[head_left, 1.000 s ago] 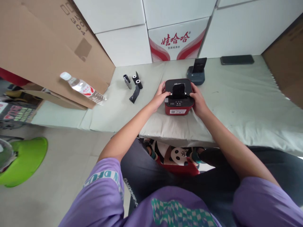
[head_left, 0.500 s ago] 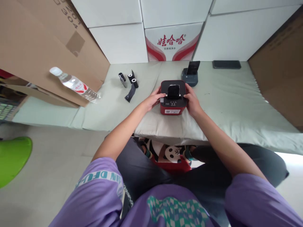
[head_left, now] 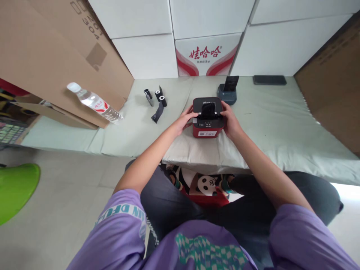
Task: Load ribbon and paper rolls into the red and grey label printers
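A small red and black printer (head_left: 208,123) sits on the cloth-covered surface in front of me. A black strip (head_left: 208,111) sticks up from the slot in its top. My left hand (head_left: 184,120) grips the printer's left side, its thumb on the top edge near the slot. On the opposite side my right hand (head_left: 231,119) holds it the same way, thumb on top. The fingers under both sides are partly hidden. Behind the printer stands a smaller dark blue device (head_left: 228,98) with a black piece (head_left: 231,83) rising out of it.
Several small black rolls (head_left: 162,100) and a loose dark strip (head_left: 158,112) lie left. A water bottle (head_left: 97,104) leans by a cardboard box (head_left: 81,67). A black phone (head_left: 269,80) lies back right. White cartons (head_left: 208,56) line the back.
The whole view has shifted slightly, so things appear a little lower and to the right. Both hands stay on the printer's sides.
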`<state>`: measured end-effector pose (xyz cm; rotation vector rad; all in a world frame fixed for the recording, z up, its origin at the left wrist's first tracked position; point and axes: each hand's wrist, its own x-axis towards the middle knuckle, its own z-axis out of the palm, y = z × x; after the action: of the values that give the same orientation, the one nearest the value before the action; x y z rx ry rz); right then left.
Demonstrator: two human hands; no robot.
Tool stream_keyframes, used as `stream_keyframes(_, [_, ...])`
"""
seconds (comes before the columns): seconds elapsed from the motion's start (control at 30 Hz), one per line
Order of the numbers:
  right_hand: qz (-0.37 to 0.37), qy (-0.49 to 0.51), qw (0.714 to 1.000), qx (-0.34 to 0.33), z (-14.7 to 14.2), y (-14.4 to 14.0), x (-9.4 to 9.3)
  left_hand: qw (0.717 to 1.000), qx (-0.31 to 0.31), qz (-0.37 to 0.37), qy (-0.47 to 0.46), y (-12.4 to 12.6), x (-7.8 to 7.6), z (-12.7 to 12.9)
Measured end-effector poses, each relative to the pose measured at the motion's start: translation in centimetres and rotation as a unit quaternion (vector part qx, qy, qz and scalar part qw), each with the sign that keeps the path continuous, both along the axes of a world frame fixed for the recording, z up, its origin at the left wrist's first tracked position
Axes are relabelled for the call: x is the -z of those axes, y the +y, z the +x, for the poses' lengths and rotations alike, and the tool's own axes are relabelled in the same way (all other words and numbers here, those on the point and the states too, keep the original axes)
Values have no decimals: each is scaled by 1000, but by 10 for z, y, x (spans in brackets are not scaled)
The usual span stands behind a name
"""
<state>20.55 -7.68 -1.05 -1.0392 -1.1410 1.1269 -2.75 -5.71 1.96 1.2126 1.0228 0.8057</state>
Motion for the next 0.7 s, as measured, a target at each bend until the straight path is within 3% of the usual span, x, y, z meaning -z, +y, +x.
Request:
stream_keyframes(0.17, [26, -5, 1000, -15, 0, 2, 8, 1000, 10, 6, 14, 7, 4, -2])
stream_keyframes(0.37, [11, -29, 998, -50, 7, -4, 3, 1000, 21, -9, 5, 7, 5, -3])
stream_keyframes(0.53, [12, -15, 1000, -19, 2, -10, 3, 1000, -2, -20, -9, 1, 2, 0])
stream_keyframes(0.7, [12, 6, 1000, -4, -4, -19, 15, 1000, -6, -10, -13, -7, 5, -2])
